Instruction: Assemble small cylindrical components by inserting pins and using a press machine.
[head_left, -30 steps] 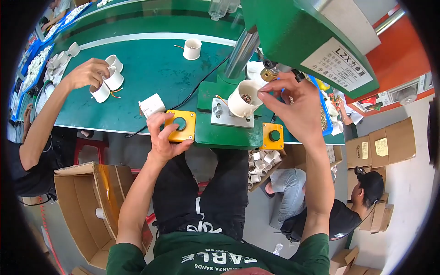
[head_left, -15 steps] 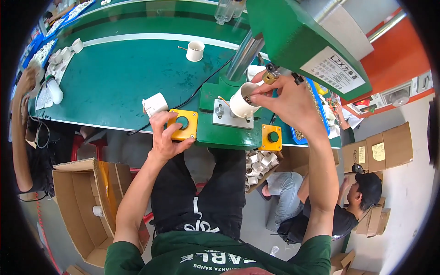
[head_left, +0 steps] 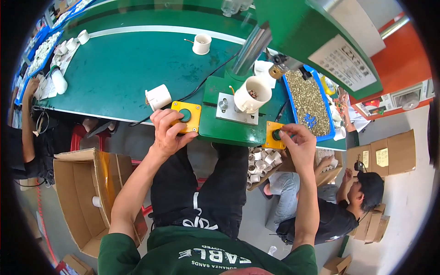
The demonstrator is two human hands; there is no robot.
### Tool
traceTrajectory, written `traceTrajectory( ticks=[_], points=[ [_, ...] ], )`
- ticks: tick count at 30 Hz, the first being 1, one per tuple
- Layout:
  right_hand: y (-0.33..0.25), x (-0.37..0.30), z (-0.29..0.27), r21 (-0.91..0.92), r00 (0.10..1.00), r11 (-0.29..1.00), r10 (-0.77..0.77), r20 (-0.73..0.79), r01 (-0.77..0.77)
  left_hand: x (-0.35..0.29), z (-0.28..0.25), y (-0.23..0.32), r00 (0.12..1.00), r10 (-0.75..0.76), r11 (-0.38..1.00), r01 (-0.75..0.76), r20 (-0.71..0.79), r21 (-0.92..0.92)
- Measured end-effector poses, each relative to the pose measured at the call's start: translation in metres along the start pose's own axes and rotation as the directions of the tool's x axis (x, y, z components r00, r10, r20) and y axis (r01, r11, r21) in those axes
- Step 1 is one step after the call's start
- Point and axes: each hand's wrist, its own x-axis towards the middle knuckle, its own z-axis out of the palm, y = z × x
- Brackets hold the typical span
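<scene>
On the right of the bench (head_left: 114,78), a blue tray (head_left: 326,137) is loaded with tiny brass-coloured bits (head_left: 308,94) plus a few blue ones (head_left: 310,120). White cup (head_left: 244,102) on the press's metal plate (head_left: 250,120) has small metal bits inside, sitting between and beyond both hands. Left hand (head_left: 170,130) is curled tight round the left yellow button box (head_left: 193,113); right hand (head_left: 298,141) is half open, thumb at the right box's dark button (head_left: 276,134).

The right hand (head_left: 299,143) has left the white cup (head_left: 250,98) for the right yellow button box (head_left: 270,139).
</scene>
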Motion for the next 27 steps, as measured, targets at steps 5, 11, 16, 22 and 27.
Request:
traceTrajectory(
  ticks=[5,11,16,22,27],
  points=[
    [-0.016,-0.006,0.035,-0.237,0.944,0.919,-0.33,-0.018,0.316,-0.002,-0.001,0.006,0.997,-0.066,0.997,0.068,-0.033,0.034],
    [-0.023,0.008,0.07,-0.338,0.888,0.839,-0.46,-0.022,0.427,-0.007,0.0,0.007,0.992,-0.126,0.992,0.126,0.006,0.007],
    [-0.019,0.013,0.081,-0.307,0.913,0.866,-0.408,0.026,0.396,-0.01,-0.001,0.003,0.991,-0.135,0.991,0.135,0.005,-0.007],
    [-0.029,0.01,0.071,-0.301,0.927,0.878,-0.368,0.073,0.372,-0.008,0.003,0.003,0.99,-0.139,0.99,0.139,-0.004,-0.03],
    [-0.049,0.017,0.042,-0.09,0.962,0.959,-0.272,-0.028,0.269,-0.006,0.001,0.001,0.992,-0.125,0.992,0.125,0.007,-0.012]
  ],
)
